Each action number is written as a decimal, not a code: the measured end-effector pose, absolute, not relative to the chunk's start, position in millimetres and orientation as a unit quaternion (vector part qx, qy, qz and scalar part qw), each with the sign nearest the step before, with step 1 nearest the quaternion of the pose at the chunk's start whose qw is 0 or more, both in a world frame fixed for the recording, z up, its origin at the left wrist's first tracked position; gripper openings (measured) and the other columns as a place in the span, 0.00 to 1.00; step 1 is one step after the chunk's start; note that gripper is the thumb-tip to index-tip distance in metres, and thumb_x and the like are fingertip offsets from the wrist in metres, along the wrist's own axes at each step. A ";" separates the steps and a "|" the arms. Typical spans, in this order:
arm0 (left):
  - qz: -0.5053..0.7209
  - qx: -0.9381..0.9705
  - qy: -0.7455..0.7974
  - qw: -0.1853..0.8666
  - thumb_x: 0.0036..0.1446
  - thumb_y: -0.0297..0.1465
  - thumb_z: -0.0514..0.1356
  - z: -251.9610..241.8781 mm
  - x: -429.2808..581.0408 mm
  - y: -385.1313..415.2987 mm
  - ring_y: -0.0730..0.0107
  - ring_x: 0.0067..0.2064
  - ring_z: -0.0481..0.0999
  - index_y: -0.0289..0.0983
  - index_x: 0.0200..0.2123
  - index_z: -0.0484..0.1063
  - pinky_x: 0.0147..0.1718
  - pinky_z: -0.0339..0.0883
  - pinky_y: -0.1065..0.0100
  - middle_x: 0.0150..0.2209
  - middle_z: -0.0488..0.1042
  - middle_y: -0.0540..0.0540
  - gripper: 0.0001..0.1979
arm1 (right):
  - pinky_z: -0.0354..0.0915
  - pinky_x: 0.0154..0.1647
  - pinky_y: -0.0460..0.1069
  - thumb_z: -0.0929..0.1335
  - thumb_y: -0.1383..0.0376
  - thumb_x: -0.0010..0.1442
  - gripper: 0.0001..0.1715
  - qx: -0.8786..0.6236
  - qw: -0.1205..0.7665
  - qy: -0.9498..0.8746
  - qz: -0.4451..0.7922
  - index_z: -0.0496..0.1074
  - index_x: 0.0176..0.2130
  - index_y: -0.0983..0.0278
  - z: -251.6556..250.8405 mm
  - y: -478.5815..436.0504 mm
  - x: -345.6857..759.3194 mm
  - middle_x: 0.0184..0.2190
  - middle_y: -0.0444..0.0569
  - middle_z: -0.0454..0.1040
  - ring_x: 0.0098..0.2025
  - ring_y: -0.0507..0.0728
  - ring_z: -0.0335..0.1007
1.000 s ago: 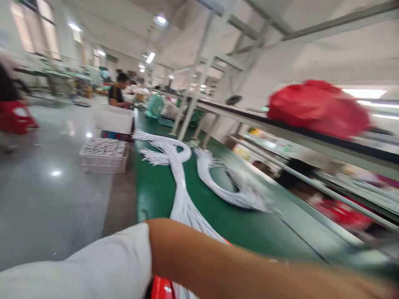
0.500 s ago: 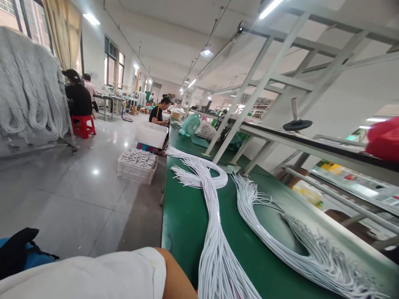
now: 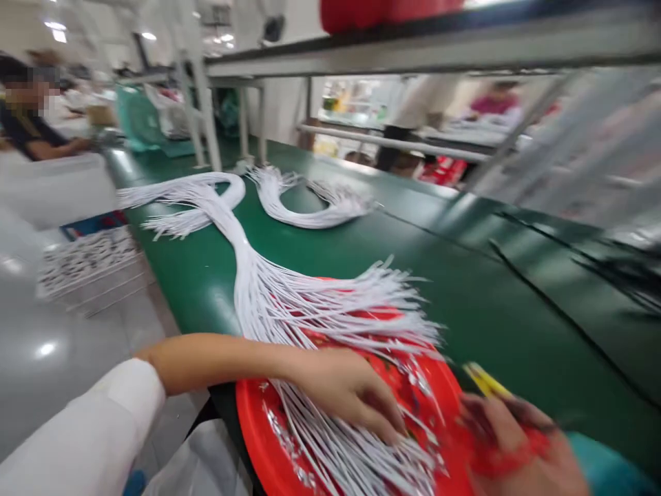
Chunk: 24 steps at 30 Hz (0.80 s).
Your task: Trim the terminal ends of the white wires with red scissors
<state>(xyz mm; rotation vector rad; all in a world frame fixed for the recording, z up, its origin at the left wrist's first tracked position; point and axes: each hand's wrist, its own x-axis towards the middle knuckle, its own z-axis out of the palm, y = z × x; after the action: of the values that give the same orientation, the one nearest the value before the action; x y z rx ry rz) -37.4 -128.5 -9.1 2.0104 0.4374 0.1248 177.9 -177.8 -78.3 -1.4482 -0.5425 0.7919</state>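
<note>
A long bundle of white cables (image 3: 240, 255) runs along the green table and fans out over a red basin (image 3: 248, 413). My left hand (image 3: 351, 393) reaches across the basin, with thumb and fingers curled together at the ends of the nearer white cables. Which strands they grip is hard to see. To the right of the basin, my right hand (image 3: 521, 441) is smeared by motion. Its fingers are wrapped round a yellow tool (image 3: 485, 380), whose kind is too blurred to name. Small silvery scraps lie in the basin.
Another curved white cable bundle (image 3: 310, 217) lies farther back on the green table (image 3: 206, 289). Black cords (image 3: 558, 310) are at the right. A shelf frame (image 3: 361, 58) stands along the far edge. A crate (image 3: 93, 269) sits on the floor at left, near a seated person (image 3: 36, 124).
My view has swung right and down. The red basin and both my hands have come into sight, the left over the cable ends and the right with the yellow tool.
</note>
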 end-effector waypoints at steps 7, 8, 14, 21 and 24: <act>0.016 0.883 0.279 0.377 0.58 0.32 0.56 8.1 -23.9 -91.3 0.72 0.36 0.74 0.34 0.42 0.74 0.36 0.64 0.72 0.37 0.78 0.46 0.12 | 0.64 0.22 0.43 0.75 0.58 0.39 0.22 -0.588 0.695 -0.209 0.357 0.67 0.32 0.62 -64.4 -171.1 167.9 0.22 0.40 0.73 0.21 0.49 0.67; 0.007 0.900 0.251 0.357 0.58 0.32 0.56 5.7 -16.9 -93.6 0.71 0.36 0.74 0.35 0.41 0.75 0.36 0.64 0.72 0.37 0.78 0.46 0.12 | 0.64 0.21 0.43 0.75 0.57 0.39 0.22 -0.588 0.693 -0.211 0.359 0.67 0.33 0.63 -63.0 -171.2 167.2 0.21 0.40 0.73 0.21 0.49 0.67; -0.034 0.970 0.174 0.165 0.61 0.33 0.51 -27.1 25.2 -115.1 0.61 0.42 0.72 0.31 0.40 0.70 0.40 0.65 0.64 0.40 0.73 0.39 0.13 | 0.64 0.23 0.43 0.76 0.56 0.39 0.24 -0.574 0.697 -0.210 0.374 0.66 0.34 0.63 -65.3 -173.0 168.8 0.23 0.41 0.72 0.24 0.49 0.69; -0.098 0.968 0.220 0.076 0.60 0.29 0.50 -41.3 22.5 -105.9 0.62 0.40 0.73 0.31 0.38 0.69 0.39 0.66 0.64 0.38 0.72 0.39 0.09 | 0.64 0.21 0.44 0.75 0.56 0.41 0.22 -0.553 0.702 -0.232 0.384 0.66 0.33 0.62 -63.2 -171.9 168.7 0.19 0.37 0.68 0.21 0.49 0.66; -0.107 0.958 0.251 0.085 0.58 0.24 0.49 -39.8 15.5 -97.5 0.63 0.37 0.74 0.32 0.36 0.69 0.34 0.66 0.66 0.35 0.74 0.40 0.09 | 0.63 0.21 0.44 0.75 0.57 0.40 0.22 -0.548 0.705 -0.236 0.384 0.66 0.33 0.62 -60.4 -172.7 167.8 0.19 0.36 0.67 0.20 0.48 0.65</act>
<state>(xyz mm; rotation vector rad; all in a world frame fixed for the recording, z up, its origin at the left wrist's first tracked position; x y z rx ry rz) 15.5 -97.5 -39.8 2.8579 0.7499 -0.3193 167.8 -172.7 -60.4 -1.2187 -0.5239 0.8540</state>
